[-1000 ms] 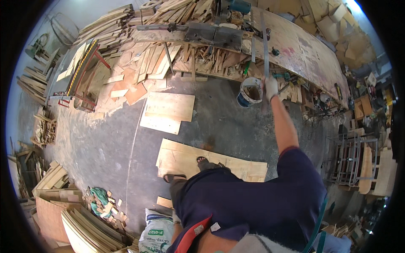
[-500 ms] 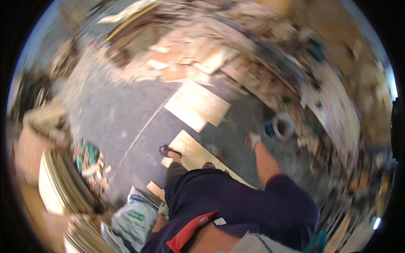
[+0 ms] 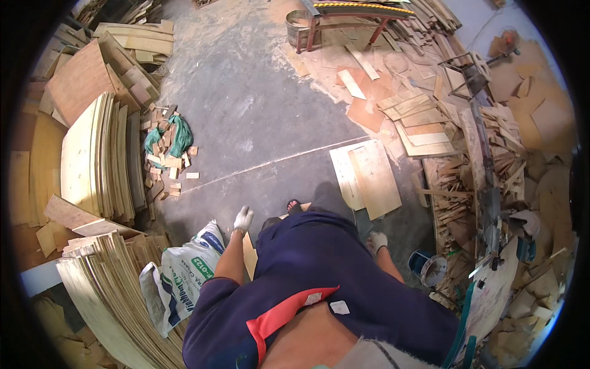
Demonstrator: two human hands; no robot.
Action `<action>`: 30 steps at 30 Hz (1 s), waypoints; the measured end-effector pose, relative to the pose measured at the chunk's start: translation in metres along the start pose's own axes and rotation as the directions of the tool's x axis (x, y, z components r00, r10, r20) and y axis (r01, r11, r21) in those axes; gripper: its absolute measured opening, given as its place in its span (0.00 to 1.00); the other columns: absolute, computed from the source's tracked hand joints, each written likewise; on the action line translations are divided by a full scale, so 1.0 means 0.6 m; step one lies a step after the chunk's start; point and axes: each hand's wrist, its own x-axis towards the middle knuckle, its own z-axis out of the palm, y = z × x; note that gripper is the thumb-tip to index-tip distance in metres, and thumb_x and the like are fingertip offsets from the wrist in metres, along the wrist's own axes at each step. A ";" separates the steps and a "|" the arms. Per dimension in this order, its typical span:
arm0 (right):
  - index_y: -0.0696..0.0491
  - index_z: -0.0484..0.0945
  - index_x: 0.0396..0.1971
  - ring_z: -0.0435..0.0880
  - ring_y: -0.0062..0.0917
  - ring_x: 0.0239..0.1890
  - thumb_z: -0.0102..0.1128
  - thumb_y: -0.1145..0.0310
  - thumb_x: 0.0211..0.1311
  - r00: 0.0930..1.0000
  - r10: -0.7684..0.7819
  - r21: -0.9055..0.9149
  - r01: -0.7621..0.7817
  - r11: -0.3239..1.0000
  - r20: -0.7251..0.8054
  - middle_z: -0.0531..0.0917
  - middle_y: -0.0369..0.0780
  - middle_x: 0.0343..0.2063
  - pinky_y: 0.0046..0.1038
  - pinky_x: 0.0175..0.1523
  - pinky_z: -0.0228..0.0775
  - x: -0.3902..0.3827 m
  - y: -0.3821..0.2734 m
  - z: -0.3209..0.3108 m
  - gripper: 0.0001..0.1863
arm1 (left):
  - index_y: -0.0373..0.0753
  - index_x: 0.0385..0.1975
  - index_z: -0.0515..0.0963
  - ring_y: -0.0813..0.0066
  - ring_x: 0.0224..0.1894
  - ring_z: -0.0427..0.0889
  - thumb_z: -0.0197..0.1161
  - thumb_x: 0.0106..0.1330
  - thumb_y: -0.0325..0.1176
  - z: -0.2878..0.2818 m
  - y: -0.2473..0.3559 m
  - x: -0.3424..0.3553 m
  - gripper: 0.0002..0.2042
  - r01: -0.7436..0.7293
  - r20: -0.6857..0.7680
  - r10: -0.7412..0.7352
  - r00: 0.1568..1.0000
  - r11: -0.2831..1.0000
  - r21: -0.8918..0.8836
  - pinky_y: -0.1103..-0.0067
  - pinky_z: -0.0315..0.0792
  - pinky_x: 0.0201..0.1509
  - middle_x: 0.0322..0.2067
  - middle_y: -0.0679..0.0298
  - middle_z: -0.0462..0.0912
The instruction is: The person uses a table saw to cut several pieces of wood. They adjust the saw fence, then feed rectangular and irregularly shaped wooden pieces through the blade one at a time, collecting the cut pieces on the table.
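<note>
My left hand (image 3: 243,218), in a whitish glove, hangs over the floor just past the top of a white printed sack (image 3: 187,267). Its fingers look loosely extended, with nothing in them. On the other side of my body, my right hand (image 3: 377,242), also gloved, hangs with fingers slightly bent and no object visible in it. Nearest to it are a blue-and-white bucket (image 3: 428,269) and two overlapping pale plywood sheets (image 3: 375,178) on the floor. Part of another pale board (image 3: 249,255) shows beside my left forearm; my body hides the rest.
Tall stacks of plywood sheets (image 3: 98,166) and thin boards (image 3: 104,283) stand at the left. Wood offcuts with green cloth (image 3: 178,135) lie beside them. Scrap wood (image 3: 448,190) covers the right side. A red-legged stand (image 3: 344,15) and a drum (image 3: 299,27) are far ahead.
My view has swung to the left, so the floor boards now appear farther right. My left hand has come forward from beside the sack. My right arm has drawn in closer to my body.
</note>
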 end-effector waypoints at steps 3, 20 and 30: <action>0.52 0.72 0.47 0.76 0.28 0.20 0.54 0.66 0.70 0.994 -0.110 0.057 0.109 0.992 0.021 0.79 0.42 0.30 0.34 0.24 0.73 0.016 -0.114 0.027 0.11 | 0.34 0.62 0.72 0.46 0.60 0.79 0.57 0.69 0.48 -0.018 0.095 0.146 0.28 0.011 0.067 -0.001 0.998 0.988 -0.152 0.65 0.71 0.63 0.54 0.43 0.81; 0.54 0.81 0.48 0.86 0.29 0.38 0.59 0.57 0.65 0.492 -0.671 -0.546 0.824 0.154 0.554 0.84 0.45 0.37 0.31 0.39 0.80 0.161 -1.275 0.731 0.19 | 0.37 0.58 0.75 0.58 0.45 0.81 0.56 0.67 0.42 -0.110 0.165 0.471 0.23 0.571 -0.008 -0.690 0.724 0.605 -0.555 0.62 0.74 0.52 0.44 0.55 0.84; 0.59 0.78 0.49 0.86 0.33 0.34 0.58 0.63 0.67 0.292 -0.687 -0.347 0.936 0.062 0.666 0.86 0.45 0.36 0.32 0.39 0.79 0.190 -1.671 1.100 0.17 | 0.40 0.47 0.77 0.67 0.30 0.76 0.52 0.71 0.48 -0.253 0.308 0.871 0.19 0.549 0.047 -0.570 0.820 0.761 -0.346 0.68 0.70 0.34 0.30 0.63 0.79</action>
